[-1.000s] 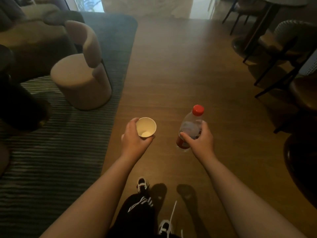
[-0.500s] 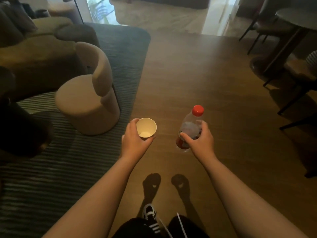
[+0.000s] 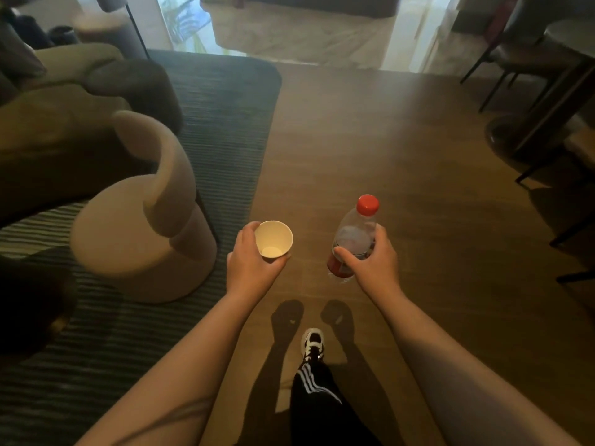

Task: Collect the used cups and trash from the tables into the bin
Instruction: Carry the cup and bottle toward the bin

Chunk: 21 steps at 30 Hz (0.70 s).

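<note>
Paper cup [image 3: 273,240], white and upright, sits at frame centre in the left hand [image 3: 251,268], fingers curled round its wall. Right of it, the right hand [image 3: 373,265] grips a red-capped plastic bottle [image 3: 354,236] round its middle, tilted slightly, above the wooden floor [image 3: 402,149].

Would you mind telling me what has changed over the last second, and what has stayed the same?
The person has walked forward along the wooden floor: the round beige chair has slid nearer, and the bright doorway ahead has come into view. Nothing was picked up or let go. The left hand still holds the white paper cup, the right hand the red-capped clear plastic bottle.
</note>
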Tool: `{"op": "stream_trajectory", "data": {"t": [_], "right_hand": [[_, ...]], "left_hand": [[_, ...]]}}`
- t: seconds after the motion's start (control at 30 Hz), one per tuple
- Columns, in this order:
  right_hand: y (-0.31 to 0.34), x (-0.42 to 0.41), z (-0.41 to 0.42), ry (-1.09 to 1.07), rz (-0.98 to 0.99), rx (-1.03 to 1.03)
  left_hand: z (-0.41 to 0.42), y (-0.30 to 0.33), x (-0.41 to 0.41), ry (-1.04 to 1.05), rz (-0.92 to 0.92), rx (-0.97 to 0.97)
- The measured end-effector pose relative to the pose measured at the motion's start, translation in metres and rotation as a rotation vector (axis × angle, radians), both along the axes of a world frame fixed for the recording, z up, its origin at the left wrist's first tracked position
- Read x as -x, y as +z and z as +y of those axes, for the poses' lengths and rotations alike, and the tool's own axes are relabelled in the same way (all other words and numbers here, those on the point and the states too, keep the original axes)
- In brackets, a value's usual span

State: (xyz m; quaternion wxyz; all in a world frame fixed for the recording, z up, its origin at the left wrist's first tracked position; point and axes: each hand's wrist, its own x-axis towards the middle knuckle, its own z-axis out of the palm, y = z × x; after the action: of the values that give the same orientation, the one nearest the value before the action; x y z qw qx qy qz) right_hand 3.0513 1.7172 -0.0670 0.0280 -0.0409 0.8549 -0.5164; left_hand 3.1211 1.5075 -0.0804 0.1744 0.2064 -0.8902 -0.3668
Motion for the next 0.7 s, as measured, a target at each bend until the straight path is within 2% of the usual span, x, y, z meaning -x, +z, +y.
{"op": "stream_trajectory", "data": {"t": [0.43, 0.7], "right_hand": [[0.018, 0.299, -0.047, 0.007, 0.015, -0.003], [0.000, 0.455, -0.093, 0.008, 0.059, -0.076]], "left_hand": [[-0.045, 0.026, 0.291, 0.021, 0.036, 0.014], [-0.098, 0.010, 0.450, 0.024, 0.045, -0.022]]}}
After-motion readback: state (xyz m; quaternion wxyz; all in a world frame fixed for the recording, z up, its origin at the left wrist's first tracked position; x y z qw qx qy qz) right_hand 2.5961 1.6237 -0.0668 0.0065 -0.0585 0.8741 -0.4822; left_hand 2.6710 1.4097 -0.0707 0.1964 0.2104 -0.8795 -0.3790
